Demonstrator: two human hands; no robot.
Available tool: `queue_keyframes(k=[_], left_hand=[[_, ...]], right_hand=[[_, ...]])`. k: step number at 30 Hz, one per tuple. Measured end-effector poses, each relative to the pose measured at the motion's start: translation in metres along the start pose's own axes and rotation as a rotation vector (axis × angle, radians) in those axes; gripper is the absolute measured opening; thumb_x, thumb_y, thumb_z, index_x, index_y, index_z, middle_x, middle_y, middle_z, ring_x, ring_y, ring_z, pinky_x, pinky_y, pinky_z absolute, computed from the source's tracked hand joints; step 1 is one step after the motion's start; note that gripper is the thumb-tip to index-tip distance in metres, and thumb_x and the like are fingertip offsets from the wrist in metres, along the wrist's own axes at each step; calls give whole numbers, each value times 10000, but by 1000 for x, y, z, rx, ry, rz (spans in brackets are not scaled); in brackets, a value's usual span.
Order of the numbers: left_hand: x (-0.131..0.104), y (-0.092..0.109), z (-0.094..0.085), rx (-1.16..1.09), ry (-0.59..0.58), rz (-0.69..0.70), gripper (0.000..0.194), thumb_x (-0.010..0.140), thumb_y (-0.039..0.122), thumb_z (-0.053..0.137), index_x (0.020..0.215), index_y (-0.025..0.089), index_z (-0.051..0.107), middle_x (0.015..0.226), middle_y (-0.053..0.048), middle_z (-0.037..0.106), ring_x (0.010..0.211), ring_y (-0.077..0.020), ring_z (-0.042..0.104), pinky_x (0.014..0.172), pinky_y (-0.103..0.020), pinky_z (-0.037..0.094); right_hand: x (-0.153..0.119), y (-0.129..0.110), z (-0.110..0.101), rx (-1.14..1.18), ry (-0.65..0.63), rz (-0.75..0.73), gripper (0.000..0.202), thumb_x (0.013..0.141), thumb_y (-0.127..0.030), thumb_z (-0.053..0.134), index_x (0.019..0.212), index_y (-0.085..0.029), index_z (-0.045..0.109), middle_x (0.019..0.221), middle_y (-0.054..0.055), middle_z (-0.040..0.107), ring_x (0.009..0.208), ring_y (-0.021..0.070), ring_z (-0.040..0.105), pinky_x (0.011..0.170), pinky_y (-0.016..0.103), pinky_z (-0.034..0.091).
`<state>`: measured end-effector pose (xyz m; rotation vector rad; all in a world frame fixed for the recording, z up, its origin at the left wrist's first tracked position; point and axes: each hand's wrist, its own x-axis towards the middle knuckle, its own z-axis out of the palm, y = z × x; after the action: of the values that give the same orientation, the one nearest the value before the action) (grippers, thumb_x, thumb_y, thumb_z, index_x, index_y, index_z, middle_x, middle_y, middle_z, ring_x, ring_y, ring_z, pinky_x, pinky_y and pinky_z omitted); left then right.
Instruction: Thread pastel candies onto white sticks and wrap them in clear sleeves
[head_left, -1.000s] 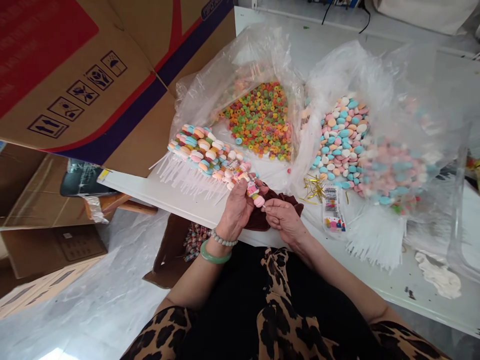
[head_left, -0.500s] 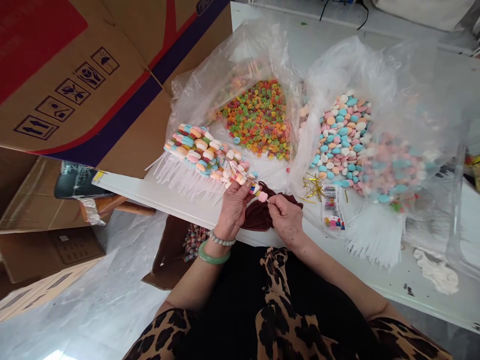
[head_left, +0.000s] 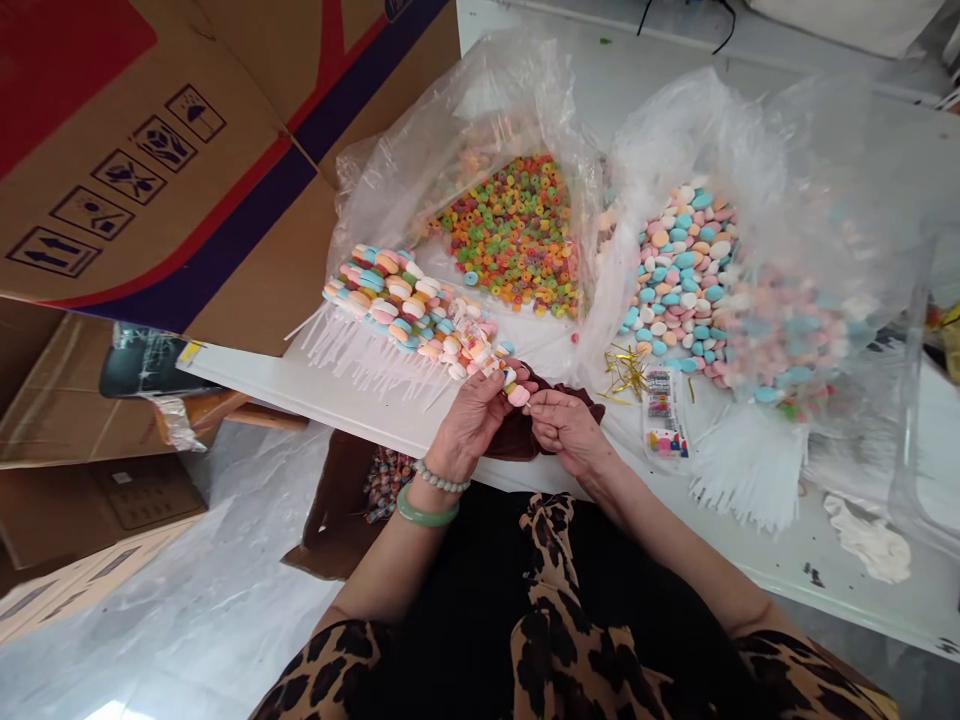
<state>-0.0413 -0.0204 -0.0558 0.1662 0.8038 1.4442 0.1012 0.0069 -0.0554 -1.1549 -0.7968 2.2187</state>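
Our left hand [head_left: 480, 408] has fingers clamped on the candy skewer [head_left: 517, 395], right hand [head_left: 564, 424] fingers pinching its end, above the brown cloth [head_left: 517, 440]. We're likely adjusting it; next move needs steady alignment.

Soft, moderately bright light is spreading over the white table [head_left: 247, 385] around the left hand [head_left: 472, 415]; above that hand, the clear bag [head_left: 517, 75] is catching pale streaks of glare; far below and left of it, the glossy floor [head_left: 217, 560] is throwing back a white hotspot; closer below, the open carton [head_left: 328, 515] is sinking into shadow; farther left, wide-angle distortion is stretching the cardboard box [head_left: 225, 180]; well right of the right hand [head_left: 566, 425], hazy plastic [head_left: 825, 220] is blurring the candies [head_left: 795, 330] behind it; nearer that hand, tiny print on the packet [head_left: 664, 410] is smearing beyond reading.
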Motion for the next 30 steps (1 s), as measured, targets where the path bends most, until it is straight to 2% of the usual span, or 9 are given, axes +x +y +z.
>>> queue_keyframes(k=[4, 8, 12, 15, 17, 20, 24, 27, 30], left_hand=[[2, -16, 6, 10, 46, -15, 284, 689, 375, 812, 823, 159, 687, 754, -29, 694, 796, -198, 696, 870, -396, 549], [-1, -22, 6, 98, 11, -58, 287, 705, 418, 783, 749, 148, 697, 789, -70, 712, 848, -216, 683, 834, -354, 537], [-3, -13, -4, 130, -41, -173, 353, 727, 397, 785, 981, 163, 713, 1007, -93, 722, 897, -188, 670, 815, -306, 529], [2, 0, -11, 41, -1, -95, 436, 761, 473, 746, 1081, 185, 677, 1119, -99, 699, 981, -214, 672, 851, -336, 534], [8, 9, -12, -14, 34, -7, 417, 784, 472, 726, 1086, 192, 667, 1105, -87, 703, 1003, -229, 675, 880, -362, 534], [14, 17, -12, -40, 48, 90, 344, 802, 361, 732, 1088, 182, 664, 1003, -63, 716, 946, -207, 690, 915, -363, 526], [12, 18, -7, -24, 59, 124, 276, 805, 288, 727, 1049, 177, 663, 912, -43, 712, 904, -197, 697, 876, -343, 541], [9, 16, -2, -36, 95, 116, 244, 797, 287, 737, 997, 176, 653, 908, -46, 710, 923, -202, 698, 890, -349, 536], [7, 16, 1, -60, 93, 109, 253, 783, 288, 754, 984, 174, 651, 900, -45, 706, 927, -195, 696, 924, -356, 522]], right_hand=[[-1, 3, 6, 140, -82, 113, 199, 629, -236, 775, 724, -144, 626, 450, -98, 383, 372, 15, 197, 357, 160, 107], [0, 2, 0, 240, -180, 216, 170, 692, -233, 742, 760, -146, 614, 427, -120, 322, 357, 16, 175, 362, 155, 112], [1, -4, -10, 280, -234, 220, 142, 744, -237, 710, 781, -162, 595, 437, -124, 311, 357, 17, 149, 372, 146, 108], [1, -7, -13, 242, -279, 209, 156, 745, -255, 713, 786, -153, 603, 445, -118, 337, 359, 14, 147, 372, 148, 100], [1, -7, -13, 198, -294, 207, 164, 737, -267, 716, 793, -148, 618, 448, -116, 345, 358, 13, 147, 369, 155, 100], [0, -5, -11, 74, -234, 152, 169, 730, -285, 714, 800, -152, 637, 451, -98, 398, 362, 25, 216, 369, 168, 141], [-3, -4, -6, -226, -31, -38, 187, 738, -342, 704, 785, -170, 649, 509, -52, 524, 414, 59, 395, 402, 186, 258], [-4, -4, -4, -333, 53, -124, 184, 750, -360, 690, 767, -182, 648, 487, -62, 505, 396, 58, 377, 391, 185, 253], [-3, -8, -6, -193, 6, -41, 185, 721, -340, 708, 749, -169, 644, 431, -76, 441, 359, 43, 285, 356, 174, 166]])
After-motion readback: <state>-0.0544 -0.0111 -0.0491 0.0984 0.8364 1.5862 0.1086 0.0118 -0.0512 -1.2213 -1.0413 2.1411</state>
